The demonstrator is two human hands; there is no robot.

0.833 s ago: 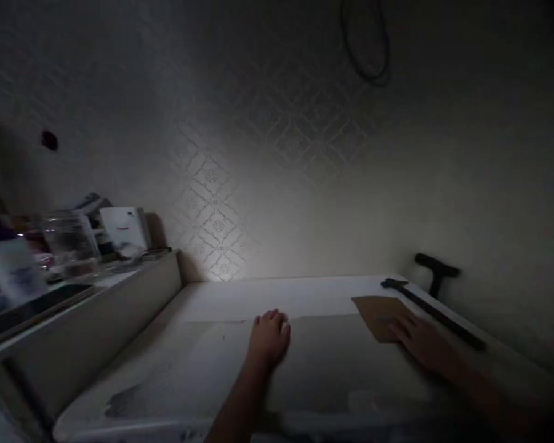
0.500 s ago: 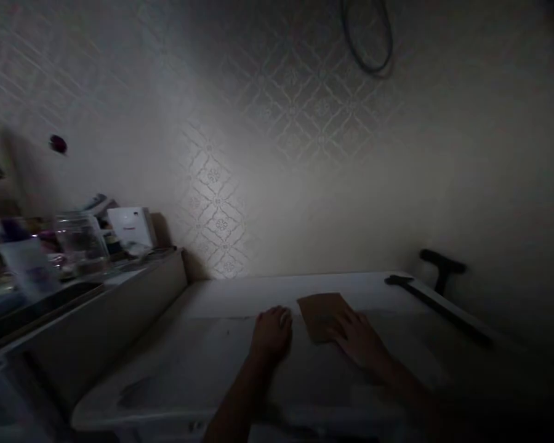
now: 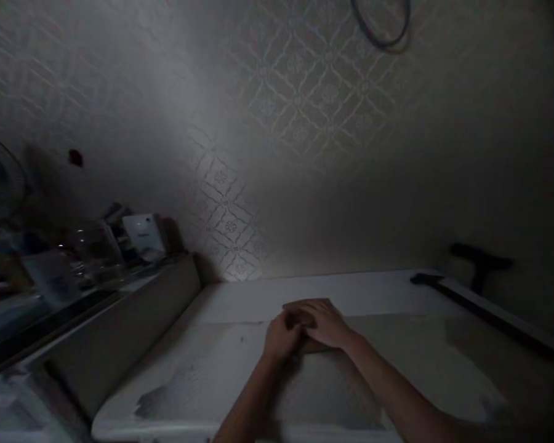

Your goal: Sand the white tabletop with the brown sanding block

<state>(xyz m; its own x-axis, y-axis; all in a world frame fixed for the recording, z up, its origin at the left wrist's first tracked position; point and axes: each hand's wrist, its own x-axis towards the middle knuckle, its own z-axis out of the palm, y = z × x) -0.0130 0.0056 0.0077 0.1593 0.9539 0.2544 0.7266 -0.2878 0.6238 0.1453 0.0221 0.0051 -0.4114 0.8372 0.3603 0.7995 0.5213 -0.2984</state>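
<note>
A brown flat card-like piece (image 3: 301,309) lies on the white table top (image 3: 240,295), in dim light. My right hand (image 3: 327,323) rests flat on top of it, fingers spread. Against its left edge sits my left hand (image 3: 281,337), fingers curled and touching the piece and my right hand. Most of the brown piece is hidden under the two hands. Whether either hand grips it or only presses on it is unclear.
A long dark bar with a black handle (image 3: 480,304) runs along the table's right edge. To the left, a lower shelf holds a glass jar (image 3: 95,252), a small white box (image 3: 143,232) and blurred clutter. Patterned wallpaper stands close behind.
My right hand has slid the brown piece from the right side of the table leftward to the middle, up against my left hand. The view shifted slightly right.
</note>
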